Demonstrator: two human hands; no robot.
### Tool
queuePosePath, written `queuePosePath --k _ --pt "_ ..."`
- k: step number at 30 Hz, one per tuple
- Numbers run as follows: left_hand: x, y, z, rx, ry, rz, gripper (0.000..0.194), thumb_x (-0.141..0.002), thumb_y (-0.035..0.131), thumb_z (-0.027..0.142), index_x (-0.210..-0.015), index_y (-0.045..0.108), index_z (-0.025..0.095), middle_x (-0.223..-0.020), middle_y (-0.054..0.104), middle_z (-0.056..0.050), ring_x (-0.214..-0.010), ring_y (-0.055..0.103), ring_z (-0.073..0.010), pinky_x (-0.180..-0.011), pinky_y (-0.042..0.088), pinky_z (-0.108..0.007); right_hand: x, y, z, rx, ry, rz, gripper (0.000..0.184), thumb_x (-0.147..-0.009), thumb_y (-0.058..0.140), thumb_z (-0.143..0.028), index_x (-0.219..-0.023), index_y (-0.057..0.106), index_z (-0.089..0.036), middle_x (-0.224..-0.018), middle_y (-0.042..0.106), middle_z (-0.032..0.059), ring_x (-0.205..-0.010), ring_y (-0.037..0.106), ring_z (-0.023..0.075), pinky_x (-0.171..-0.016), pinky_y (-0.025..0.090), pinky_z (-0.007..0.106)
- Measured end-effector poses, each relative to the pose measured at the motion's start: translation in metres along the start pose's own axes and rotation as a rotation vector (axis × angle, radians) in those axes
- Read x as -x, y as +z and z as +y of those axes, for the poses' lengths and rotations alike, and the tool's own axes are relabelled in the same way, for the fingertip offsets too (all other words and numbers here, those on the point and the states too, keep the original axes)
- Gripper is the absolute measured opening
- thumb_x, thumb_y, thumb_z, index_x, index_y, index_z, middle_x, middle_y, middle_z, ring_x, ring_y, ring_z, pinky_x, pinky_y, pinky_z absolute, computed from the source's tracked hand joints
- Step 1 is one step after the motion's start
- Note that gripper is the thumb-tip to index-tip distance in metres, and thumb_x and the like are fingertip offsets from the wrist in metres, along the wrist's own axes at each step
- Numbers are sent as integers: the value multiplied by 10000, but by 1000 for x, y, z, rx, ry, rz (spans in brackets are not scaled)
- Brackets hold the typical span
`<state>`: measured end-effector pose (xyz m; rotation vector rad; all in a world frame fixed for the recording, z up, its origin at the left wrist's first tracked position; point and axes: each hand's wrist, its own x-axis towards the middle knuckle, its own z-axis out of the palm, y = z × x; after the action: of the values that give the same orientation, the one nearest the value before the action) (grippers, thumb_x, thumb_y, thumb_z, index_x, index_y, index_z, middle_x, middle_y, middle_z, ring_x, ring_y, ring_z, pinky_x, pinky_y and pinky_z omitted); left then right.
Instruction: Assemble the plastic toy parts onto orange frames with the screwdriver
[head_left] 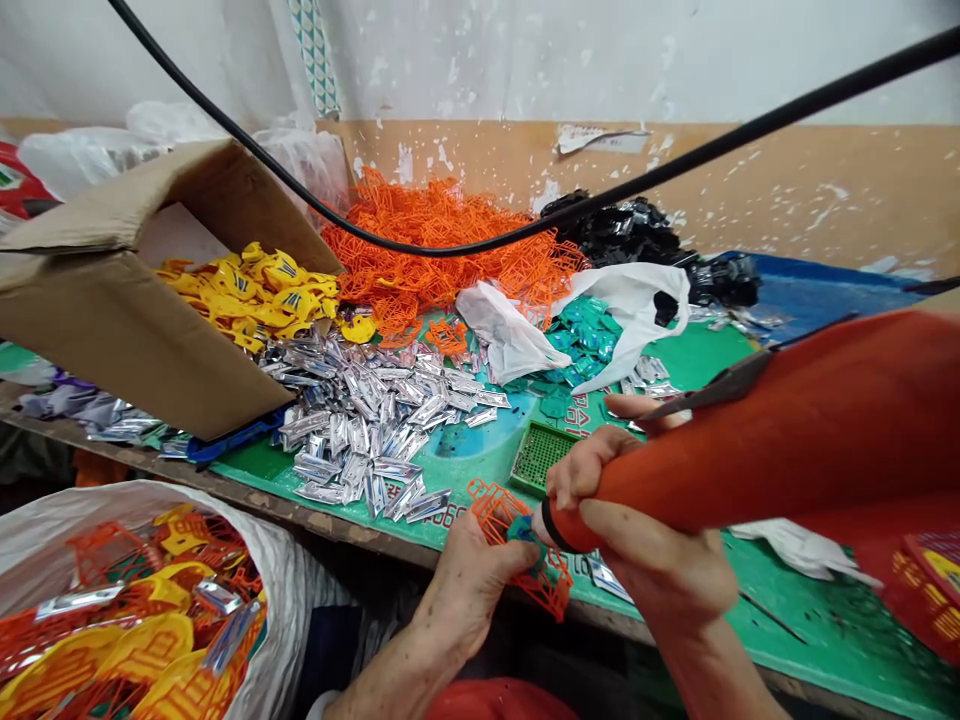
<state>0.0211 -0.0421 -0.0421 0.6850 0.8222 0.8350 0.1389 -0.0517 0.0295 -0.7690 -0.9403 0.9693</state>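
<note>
A: What's around the green mat (825, 630)?

B: Biggest first: cardboard box (112, 335) tipped on its side off the mat's far L corner, mouth twd the mat, prob so its yellow pcs stay w/in reach. White sack (45, 535) below the mat's near L edge, stuffed w/ mixed orange, yellow & silver pcs, mouth open twd the person, seemingly kept right at arm's length.

A: And on the mat?

B: Orange lattice heap (427, 240) at far edge, silver pcs (367, 430) spread mid-mat, teal pcs (585, 340) beside a plastic bag, small green perforated tray (540, 455) near front edge.

A: Hands?

B: R hand (637, 530) wrapped tight round an orange-red tapered tube (750, 470), black-collared tip aimed down. L hand (472, 590) pinches an orange lattice piece (551, 590) just off the mat's near edge, fingers curled behind it, likely bracing it vs the tube. Tube tip is right at a teal bit (521, 530) in the lattice; exact contact hard to tell.
</note>
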Motion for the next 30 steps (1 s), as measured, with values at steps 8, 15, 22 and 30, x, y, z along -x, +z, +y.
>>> queuePosePath --k 8,15,22,30 --pt "3 -4 5 50 -31 -109 205 -629 744 130 -821 674 150 -739 656 -7 -708 611 -163 -757 497 -304 -13 -8 -11 -51 -19 -15 594 -629 686 -99 -1167 549 -311 -658 592 -58 -560 574 134 -567 518 318" --pt "5 -9 8 125 -101 -81 403 -678 795 208 -1049 652 138 -1042 717 -113 -933 668 -261 -879 522 -417 -56 -35 5 89 -207 253 396 -588 686 -123 -971 636 -210 -592 602 -56 -496 557 129 -526 488 301" --pt "2 -10 8 139 -105 -74 398 -694 795 206 -1056 644 138 -1014 719 -102 -896 675 -236 -863 539 -404 -64 -40 40 187 -180 277 97 -584 689 -148 -640 614 -172 -603 602 -32 -521 566 132 -560 500 321" --pt "-1 -12 4 110 -85 -20 365 -668 810 219 -993 660 150 -885 710 -55 -749 660 -168 -752 547 -308 -63 -42 49 221 -163 294 68 -599 701 -149 -599 636 -169 -607 606 -24 -551 556 135 -558 479 313"
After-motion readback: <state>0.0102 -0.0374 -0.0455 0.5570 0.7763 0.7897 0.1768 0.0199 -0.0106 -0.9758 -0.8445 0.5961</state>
